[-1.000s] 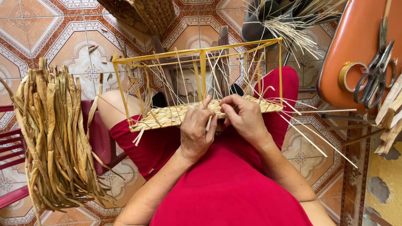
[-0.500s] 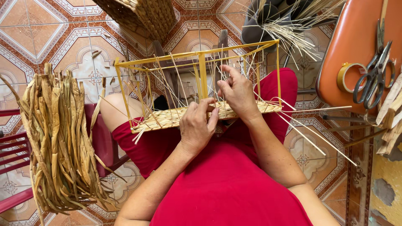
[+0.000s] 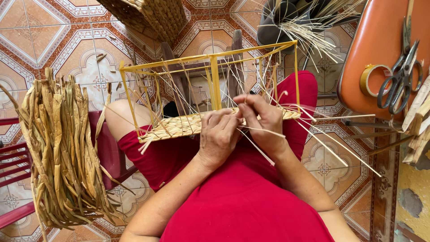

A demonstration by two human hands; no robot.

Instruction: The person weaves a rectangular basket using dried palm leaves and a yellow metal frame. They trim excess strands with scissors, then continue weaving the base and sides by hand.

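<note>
Basket frame point(image 3: 210, 85), seen from the head camera: a yellow box-shaped wire frame rests on the person's lap, its long side across the thighs, so both hands can reach the near edge. A woven base point(image 3: 179, 126) of pale plant fibre fills the bottom of the frame, and thin straw-coloured stakes point(image 3: 322, 143) stick up and fan outward from it, left loose for weaving.

Left hand point(image 3: 218, 139) lies curled over the near edge of the woven base, fingers pressed together on the weave, apparently to hold the work steady. Right hand point(image 3: 264, 123) sits just beside it, touching it, thumb and fingertips pinching a thin strand point(image 3: 262, 130) at the edge of the base; the rest of the strand trails off to the right.

Within reach on the person's left, a bundle of flat dried leaves point(image 3: 58, 148) hangs over a dark red plastic chair point(image 3: 18, 179). On the right, an orange stool point(image 3: 380, 49) carries scissors point(image 3: 398, 80) and a roll of tape point(image 3: 374, 79). A finished woven basket point(image 3: 152, 15) and a dark bucket point(image 3: 277, 22) of thin stalks stand on the patterned tile floor point(image 3: 53, 36) beyond the knees.
</note>
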